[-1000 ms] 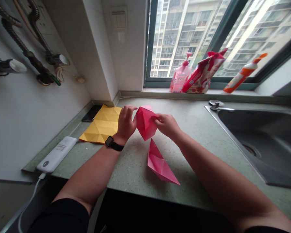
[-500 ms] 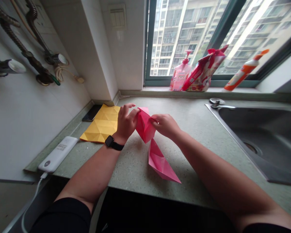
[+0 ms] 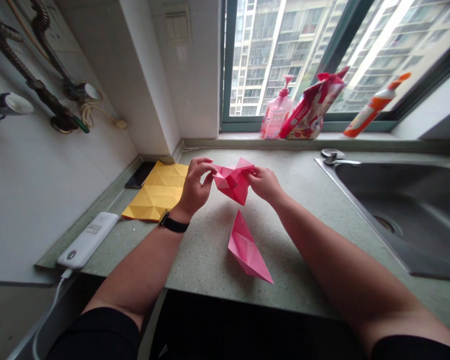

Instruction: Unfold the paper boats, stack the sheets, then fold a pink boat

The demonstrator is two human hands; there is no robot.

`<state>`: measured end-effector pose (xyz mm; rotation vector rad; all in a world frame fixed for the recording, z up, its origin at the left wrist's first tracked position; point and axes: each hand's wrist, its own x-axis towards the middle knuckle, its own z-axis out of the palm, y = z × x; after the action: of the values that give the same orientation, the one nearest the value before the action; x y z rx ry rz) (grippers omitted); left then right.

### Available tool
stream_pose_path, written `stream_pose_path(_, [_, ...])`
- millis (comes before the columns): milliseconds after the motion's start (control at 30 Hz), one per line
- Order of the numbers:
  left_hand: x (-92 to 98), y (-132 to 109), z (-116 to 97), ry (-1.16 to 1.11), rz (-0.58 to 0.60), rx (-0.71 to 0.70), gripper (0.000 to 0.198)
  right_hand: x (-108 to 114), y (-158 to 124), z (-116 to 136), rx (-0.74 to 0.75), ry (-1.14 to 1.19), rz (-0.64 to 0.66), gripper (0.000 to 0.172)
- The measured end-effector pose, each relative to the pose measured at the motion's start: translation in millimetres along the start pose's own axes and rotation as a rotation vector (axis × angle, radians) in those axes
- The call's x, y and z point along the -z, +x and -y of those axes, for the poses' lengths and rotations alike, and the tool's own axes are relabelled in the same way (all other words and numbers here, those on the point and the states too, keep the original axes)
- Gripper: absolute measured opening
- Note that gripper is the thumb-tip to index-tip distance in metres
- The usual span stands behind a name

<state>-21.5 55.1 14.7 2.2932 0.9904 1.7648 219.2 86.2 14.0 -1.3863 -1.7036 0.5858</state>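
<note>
Pinching the creased pink origami paper (image 3: 234, 180) in mid-air, the fingers of the left hand (image 3: 195, 187) and right hand (image 3: 264, 183) grip opposite edges above the speckled worktop (image 3: 210, 260). Even, gentle tension from both sides would likely suit thin paper, keeping its creases crisp. A folded pink paper piece (image 3: 245, 250) lies below; a creased yellow sheet (image 3: 155, 192) lies beside the left hand.

The speckled grey-green stone surface (image 3: 210, 260) carries, item by item: one folded pink paper boat (image 3: 245, 250), one creased yellow origami sheet (image 3: 155, 192), one black smartphone (image 3: 138, 175), one white power bank (image 3: 88, 240).
</note>
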Motion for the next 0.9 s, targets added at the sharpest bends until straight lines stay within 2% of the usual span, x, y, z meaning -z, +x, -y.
stream_pose_path(167, [4.9,2.0,15.6,0.011,-0.02,0.067,0.015,3.1,10.5,-9.3,-0.147,0.388,0.045,0.018])
stream_pose_path(267, [7.6,2.3,22.3,0.047,-0.02,0.065,0.015,5.7,12.0,-8.7,-0.21,0.491,0.124,0.019])
stream_pose_path(467, [13.0,1.1,28.6,0.23,0.021,0.058,0.023,8.9,10.9,-5.7,-0.244,0.421,0.194,0.021])
stream_pose_path(600, [9.9,-2.1,12.6,0.375,0.012,-0.008,0.031,7.6,9.9,-7.2,-0.156,0.206,0.105,0.027])
stream_pose_path(667, [5.5,-5.0,-2.8,0.387,0.072,-0.079,0.024,7.0,8.3,-6.0,-0.118,0.128,0.053,0.029])
stream_pose_path(767, [-4.4,-11.3,-24.2,0.293,0.279,-0.184,0.013,6.7,4.6,0.1,-0.092,0.036,0.012,0.029])
stream_pose_path(900, [-19.7,-20.0,-33.8,0.259,0.499,-0.213,0.027,5.6,-0.3,9.5,-0.062,-0.058,-0.006,0.028])
